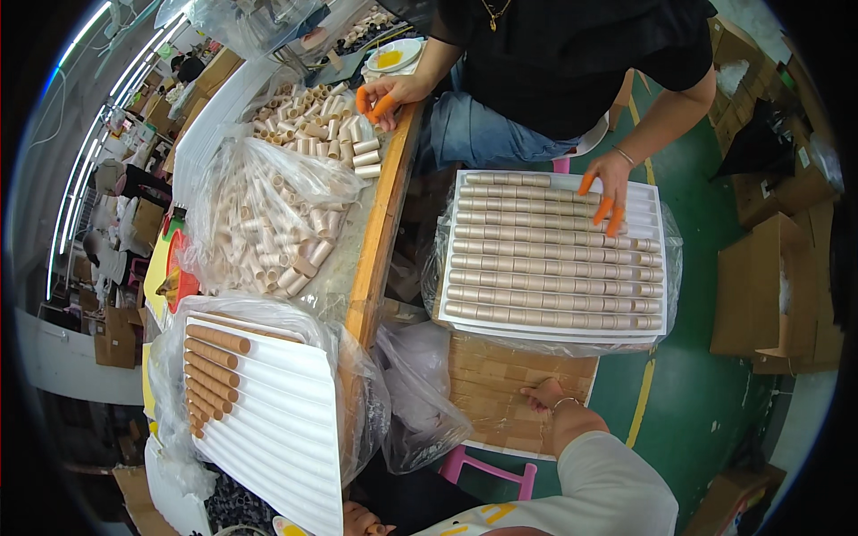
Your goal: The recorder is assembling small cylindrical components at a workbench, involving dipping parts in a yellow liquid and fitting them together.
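Observation:
My right hand (545,394) rests over a taped brown cardboard surface (487,375), a finger stretched out and nothing visible in it. Low in view, my left hand (359,519) is curled beside the lower corner of a white ridged tray (286,402). Something small and tan shows at its fingers, too cut off to name. That tray lies tilted on the table, with short rows of brown cardboard tubes (213,372) along its left side and bare grooves over the rest.
Opposite, a co-worker's hand with orange finger covers (612,192) hovers over a white tray of pale tubes (554,259); the other hand is near loose tubes (313,134) on the wood-edged table (380,241). A pink stool (490,469) and cardboard boxes (760,295) stand around.

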`<state>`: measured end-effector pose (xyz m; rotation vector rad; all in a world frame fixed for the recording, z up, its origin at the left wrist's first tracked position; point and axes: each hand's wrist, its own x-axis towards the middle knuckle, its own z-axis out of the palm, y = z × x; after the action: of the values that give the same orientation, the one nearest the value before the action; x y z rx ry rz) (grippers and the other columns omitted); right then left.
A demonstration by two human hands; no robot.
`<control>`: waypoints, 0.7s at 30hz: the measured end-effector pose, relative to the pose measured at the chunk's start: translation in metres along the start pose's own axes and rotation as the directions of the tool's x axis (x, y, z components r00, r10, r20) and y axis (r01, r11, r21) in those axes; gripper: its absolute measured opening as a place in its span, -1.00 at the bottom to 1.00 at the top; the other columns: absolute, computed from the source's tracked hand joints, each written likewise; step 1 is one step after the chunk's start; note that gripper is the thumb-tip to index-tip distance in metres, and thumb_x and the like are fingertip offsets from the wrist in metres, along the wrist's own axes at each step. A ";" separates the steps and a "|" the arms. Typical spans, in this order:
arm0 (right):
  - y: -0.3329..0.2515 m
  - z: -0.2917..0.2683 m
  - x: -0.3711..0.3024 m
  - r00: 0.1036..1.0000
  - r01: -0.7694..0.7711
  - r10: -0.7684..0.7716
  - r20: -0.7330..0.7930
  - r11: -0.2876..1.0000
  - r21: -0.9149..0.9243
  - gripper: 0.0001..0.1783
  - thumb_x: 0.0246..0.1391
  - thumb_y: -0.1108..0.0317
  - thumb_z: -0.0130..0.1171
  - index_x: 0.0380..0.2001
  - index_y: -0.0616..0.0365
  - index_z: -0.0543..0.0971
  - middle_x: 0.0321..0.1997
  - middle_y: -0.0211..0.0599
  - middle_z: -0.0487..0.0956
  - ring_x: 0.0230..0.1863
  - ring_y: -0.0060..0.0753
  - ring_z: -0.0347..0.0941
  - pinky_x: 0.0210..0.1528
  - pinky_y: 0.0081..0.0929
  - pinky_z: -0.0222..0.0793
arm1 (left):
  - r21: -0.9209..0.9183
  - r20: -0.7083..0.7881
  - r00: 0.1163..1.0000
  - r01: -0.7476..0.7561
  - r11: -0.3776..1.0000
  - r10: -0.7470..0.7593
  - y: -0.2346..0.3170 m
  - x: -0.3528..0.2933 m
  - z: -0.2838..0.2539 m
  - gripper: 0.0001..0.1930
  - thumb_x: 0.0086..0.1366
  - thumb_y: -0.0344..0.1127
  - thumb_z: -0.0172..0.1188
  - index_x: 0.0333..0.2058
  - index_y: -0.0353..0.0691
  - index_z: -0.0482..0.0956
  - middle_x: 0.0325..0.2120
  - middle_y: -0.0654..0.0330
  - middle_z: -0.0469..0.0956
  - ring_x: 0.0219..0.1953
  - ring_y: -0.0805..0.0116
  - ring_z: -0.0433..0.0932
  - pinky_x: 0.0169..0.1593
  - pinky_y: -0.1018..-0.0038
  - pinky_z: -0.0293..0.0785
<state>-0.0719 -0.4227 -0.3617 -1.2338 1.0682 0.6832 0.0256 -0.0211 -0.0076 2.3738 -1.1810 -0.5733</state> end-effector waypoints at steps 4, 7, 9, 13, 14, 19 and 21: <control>-0.003 0.001 -0.002 1.000 -0.011 0.011 -0.007 1.000 -0.017 -0.56 -0.07 0.06 0.29 -0.72 0.24 0.56 -0.70 -0.26 0.54 -0.74 -0.47 0.44 -0.70 -0.56 0.36 | -0.021 -0.030 0.999 0.027 0.999 -0.028 0.001 -0.002 0.001 -0.65 -0.16 -0.31 0.32 -0.67 -0.13 0.21 -0.67 0.14 0.24 -0.48 0.08 0.23 -0.35 0.21 0.15; 0.003 0.001 0.003 1.000 -0.015 0.015 -0.002 1.000 -0.015 -0.56 -0.07 0.06 0.29 -0.72 0.24 0.56 -0.71 -0.26 0.53 -0.75 -0.47 0.43 -0.72 -0.55 0.34 | 0.037 0.012 1.000 -0.001 0.999 0.000 -0.031 -0.029 0.019 -0.64 -0.16 -0.31 0.32 -0.65 -0.12 0.20 -0.64 0.15 0.24 -0.46 0.10 0.23 -0.34 0.21 0.15; 0.006 0.000 0.006 1.000 -0.016 0.016 -0.003 1.000 -0.014 -0.55 -0.07 0.05 0.29 -0.72 0.24 0.56 -0.71 -0.25 0.53 -0.75 -0.47 0.43 -0.72 -0.55 0.34 | 0.080 0.001 0.998 -0.069 0.994 0.069 -0.017 -0.015 0.011 -0.64 -0.18 -0.32 0.32 -0.64 -0.12 0.20 -0.64 0.15 0.23 -0.46 0.11 0.22 -0.33 0.21 0.15; 0.006 0.002 0.003 1.000 0.007 -0.007 0.008 1.000 -0.003 -0.53 -0.08 0.04 0.29 -0.72 0.27 0.56 -0.72 -0.24 0.53 -0.76 -0.46 0.42 -0.71 -0.56 0.34 | 0.125 0.005 1.000 0.010 0.992 -0.011 0.000 -0.011 0.004 -0.62 -0.21 -0.34 0.34 -0.64 -0.11 0.19 -0.63 0.16 0.22 -0.46 0.12 0.21 -0.31 0.21 0.15; 0.007 0.002 0.005 1.000 0.012 -0.012 0.015 1.000 -0.003 -0.53 -0.08 0.04 0.29 -0.72 0.27 0.56 -0.72 -0.24 0.52 -0.76 -0.46 0.42 -0.71 -0.56 0.34 | 0.125 0.002 1.000 0.011 0.992 -0.011 -0.001 -0.010 0.004 -0.62 -0.21 -0.34 0.34 -0.64 -0.11 0.19 -0.63 0.16 0.22 -0.46 0.12 0.21 -0.31 0.21 0.15; 0.006 0.000 0.005 1.000 0.004 -0.004 0.012 1.000 -0.018 -0.54 -0.07 0.04 0.29 -0.72 0.26 0.56 -0.72 -0.24 0.53 -0.76 -0.46 0.42 -0.71 -0.55 0.33 | -0.049 -0.008 1.000 0.028 0.998 -0.029 0.010 0.004 -0.004 -0.60 -0.23 -0.34 0.35 -0.63 -0.12 0.19 -0.70 0.21 0.16 -0.51 0.16 0.18 -0.24 0.24 0.14; -0.001 0.001 0.001 1.000 0.002 -0.002 0.007 1.000 -0.015 -0.54 -0.07 0.05 0.29 -0.73 0.26 0.56 -0.71 -0.25 0.53 -0.75 -0.47 0.42 -0.72 -0.56 0.32 | -0.005 0.008 1.000 -0.011 1.000 0.011 0.009 0.009 -0.011 -0.61 -0.23 -0.37 0.34 -0.63 -0.12 0.18 -0.71 0.22 0.15 -0.52 0.17 0.17 -0.24 0.26 0.13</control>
<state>-0.0706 -0.4219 -0.3623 -1.2443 1.0574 0.6942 0.0302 -0.0312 0.0047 2.3612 -1.1942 -0.5821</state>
